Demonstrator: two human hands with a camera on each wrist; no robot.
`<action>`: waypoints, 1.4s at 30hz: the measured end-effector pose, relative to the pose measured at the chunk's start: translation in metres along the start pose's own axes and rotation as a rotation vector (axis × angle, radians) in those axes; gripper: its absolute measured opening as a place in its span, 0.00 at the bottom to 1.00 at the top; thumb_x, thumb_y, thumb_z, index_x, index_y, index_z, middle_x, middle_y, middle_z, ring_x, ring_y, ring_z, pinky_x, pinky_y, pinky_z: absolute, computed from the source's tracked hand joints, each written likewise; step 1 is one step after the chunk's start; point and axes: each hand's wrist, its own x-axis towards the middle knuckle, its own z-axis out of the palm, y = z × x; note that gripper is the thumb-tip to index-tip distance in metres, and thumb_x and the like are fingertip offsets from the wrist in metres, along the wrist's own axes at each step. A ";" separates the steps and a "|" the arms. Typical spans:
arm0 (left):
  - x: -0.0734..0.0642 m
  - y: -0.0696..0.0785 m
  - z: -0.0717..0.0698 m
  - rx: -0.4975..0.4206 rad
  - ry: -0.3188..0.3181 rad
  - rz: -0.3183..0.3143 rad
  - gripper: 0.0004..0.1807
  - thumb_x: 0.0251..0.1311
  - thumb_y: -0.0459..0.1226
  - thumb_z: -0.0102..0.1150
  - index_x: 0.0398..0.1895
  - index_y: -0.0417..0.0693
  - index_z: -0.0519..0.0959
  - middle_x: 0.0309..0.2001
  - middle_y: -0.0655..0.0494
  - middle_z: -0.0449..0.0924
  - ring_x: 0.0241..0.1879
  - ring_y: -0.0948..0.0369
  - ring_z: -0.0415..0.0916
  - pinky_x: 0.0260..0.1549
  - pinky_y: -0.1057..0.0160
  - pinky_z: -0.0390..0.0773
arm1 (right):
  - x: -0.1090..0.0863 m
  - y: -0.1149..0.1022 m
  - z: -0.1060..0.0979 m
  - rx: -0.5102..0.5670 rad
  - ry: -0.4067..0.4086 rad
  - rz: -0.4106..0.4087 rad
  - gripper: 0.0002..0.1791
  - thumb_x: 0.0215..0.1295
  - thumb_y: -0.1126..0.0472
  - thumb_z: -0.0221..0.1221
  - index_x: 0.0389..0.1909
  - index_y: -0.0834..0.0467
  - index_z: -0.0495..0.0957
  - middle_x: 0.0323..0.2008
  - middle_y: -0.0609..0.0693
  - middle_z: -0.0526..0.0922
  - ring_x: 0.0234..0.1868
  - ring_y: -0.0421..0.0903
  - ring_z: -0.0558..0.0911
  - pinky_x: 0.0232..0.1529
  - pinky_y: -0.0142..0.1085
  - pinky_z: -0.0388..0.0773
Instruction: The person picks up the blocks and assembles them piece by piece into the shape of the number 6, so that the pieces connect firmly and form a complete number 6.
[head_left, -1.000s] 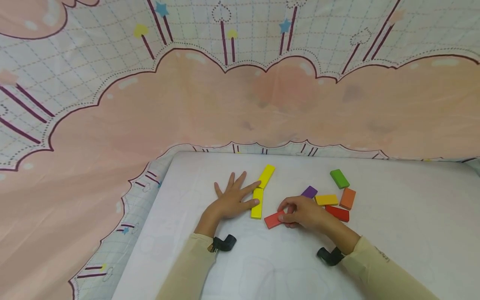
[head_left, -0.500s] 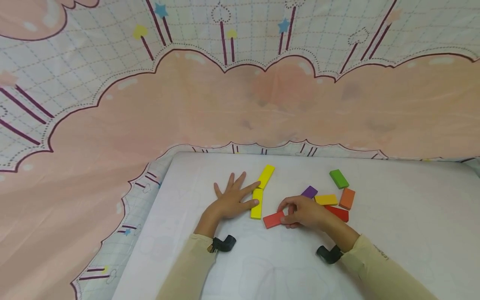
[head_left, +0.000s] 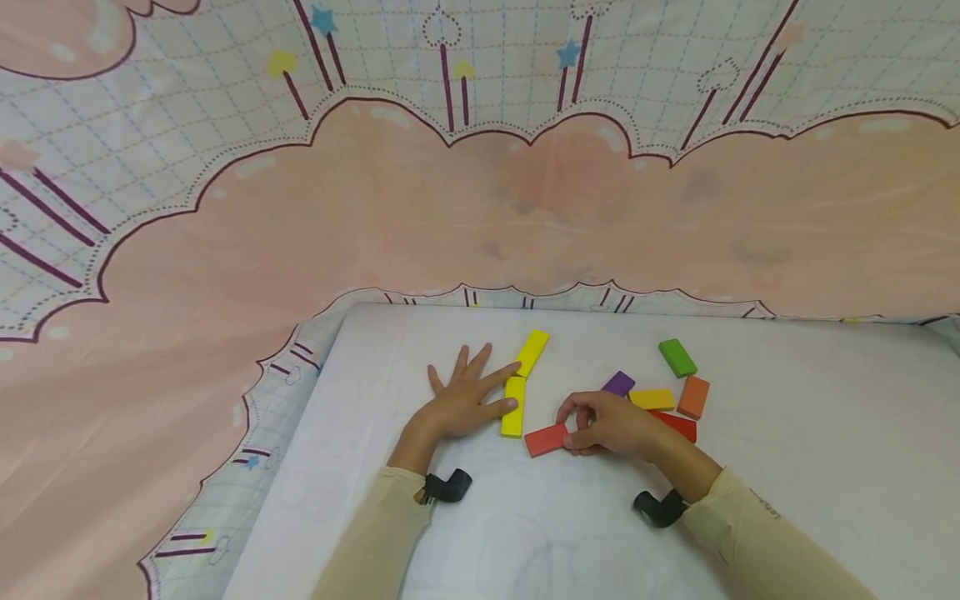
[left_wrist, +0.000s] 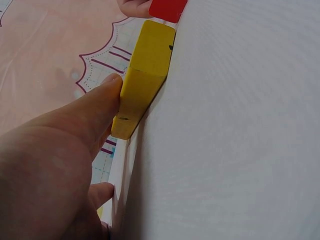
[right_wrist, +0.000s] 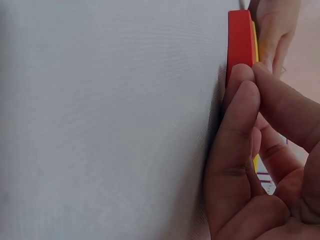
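My left hand [head_left: 465, 402] lies with fingers spread on the white table [head_left: 480, 533]. Its thumb touches the side of a yellow block [head_left: 513, 417], and the index fingertip is where this block meets a second, slanted yellow block [head_left: 534, 350]. In the left wrist view the thumb tip is against the yellow block [left_wrist: 145, 75]. Just to the right, my right hand [head_left: 611, 425] pinches the right end of a light red block [head_left: 545, 441] between thumb and fingers. The right wrist view has the fingertips gathered at the end of the red block [right_wrist: 240, 40], which lies flat.
Beyond the right hand lie a purple block [head_left: 619, 383], an orange-yellow block [head_left: 652, 400], a darker red block [head_left: 678, 426] partly hidden by the wrist, an orange block [head_left: 693, 397] and a green block [head_left: 677, 357]. A patterned cloth [head_left: 480, 217] hangs behind the table.
The light red block has shifted slightly left, toward the yellow blocks, and turned a little. My right fingers are now nearer its right end. The left hand has stayed in place.
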 end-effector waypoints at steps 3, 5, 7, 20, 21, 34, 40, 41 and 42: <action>0.000 0.000 0.000 -0.003 -0.003 -0.002 0.35 0.68 0.65 0.50 0.78 0.83 0.57 0.85 0.55 0.35 0.83 0.43 0.22 0.66 0.21 0.20 | 0.001 -0.001 0.001 -0.029 0.014 0.004 0.13 0.60 0.56 0.73 0.45 0.47 0.84 0.32 0.53 0.75 0.35 0.48 0.76 0.30 0.33 0.72; -0.001 0.000 -0.001 -0.003 -0.006 -0.003 0.35 0.68 0.65 0.50 0.78 0.83 0.57 0.85 0.55 0.35 0.83 0.43 0.22 0.66 0.21 0.20 | 0.001 -0.001 0.001 -0.042 0.020 0.007 0.13 0.60 0.56 0.72 0.45 0.47 0.84 0.31 0.53 0.75 0.35 0.48 0.76 0.30 0.33 0.72; -0.001 0.000 -0.001 -0.003 -0.007 -0.003 0.36 0.68 0.65 0.50 0.78 0.83 0.57 0.85 0.56 0.35 0.83 0.44 0.22 0.66 0.21 0.20 | 0.001 -0.002 0.001 -0.051 0.024 0.008 0.13 0.60 0.56 0.72 0.46 0.46 0.85 0.31 0.52 0.75 0.34 0.48 0.76 0.30 0.33 0.72; -0.001 0.001 -0.001 -0.001 -0.004 -0.002 0.36 0.68 0.65 0.50 0.78 0.82 0.57 0.85 0.55 0.35 0.83 0.43 0.22 0.66 0.21 0.20 | 0.001 0.001 -0.002 -0.047 0.007 -0.017 0.17 0.58 0.54 0.74 0.48 0.47 0.85 0.32 0.52 0.76 0.36 0.48 0.75 0.29 0.33 0.73; -0.001 0.001 -0.001 -0.001 -0.004 -0.001 0.36 0.68 0.65 0.50 0.78 0.82 0.57 0.85 0.55 0.35 0.83 0.43 0.22 0.66 0.21 0.20 | 0.002 0.001 -0.002 -0.049 0.007 -0.018 0.17 0.58 0.54 0.74 0.48 0.46 0.85 0.32 0.52 0.76 0.36 0.48 0.75 0.29 0.33 0.73; 0.000 0.000 -0.001 -0.005 -0.004 0.004 0.36 0.67 0.65 0.50 0.78 0.83 0.57 0.85 0.55 0.35 0.83 0.43 0.22 0.66 0.21 0.20 | 0.002 -0.002 0.003 -0.083 0.043 0.013 0.16 0.58 0.55 0.74 0.48 0.44 0.86 0.31 0.52 0.76 0.34 0.48 0.75 0.29 0.34 0.71; 0.001 -0.001 -0.001 -0.004 -0.010 -0.002 0.36 0.68 0.65 0.50 0.78 0.83 0.57 0.85 0.55 0.35 0.83 0.43 0.22 0.66 0.21 0.19 | 0.002 -0.003 0.003 -0.089 0.044 0.016 0.16 0.58 0.56 0.74 0.48 0.44 0.86 0.30 0.52 0.76 0.33 0.48 0.75 0.29 0.34 0.71; 0.001 -0.001 -0.001 -0.005 -0.011 -0.003 0.36 0.68 0.65 0.50 0.78 0.83 0.56 0.85 0.56 0.34 0.83 0.43 0.22 0.66 0.21 0.19 | 0.002 -0.003 0.003 -0.088 0.044 0.016 0.16 0.58 0.56 0.74 0.48 0.45 0.86 0.30 0.52 0.76 0.33 0.48 0.75 0.29 0.34 0.71; 0.001 -0.001 -0.001 -0.006 -0.012 -0.003 0.36 0.68 0.65 0.50 0.78 0.83 0.56 0.85 0.56 0.34 0.83 0.44 0.22 0.66 0.21 0.19 | 0.002 -0.003 0.003 -0.087 0.043 0.016 0.16 0.58 0.56 0.74 0.48 0.45 0.86 0.30 0.52 0.76 0.33 0.48 0.75 0.29 0.34 0.72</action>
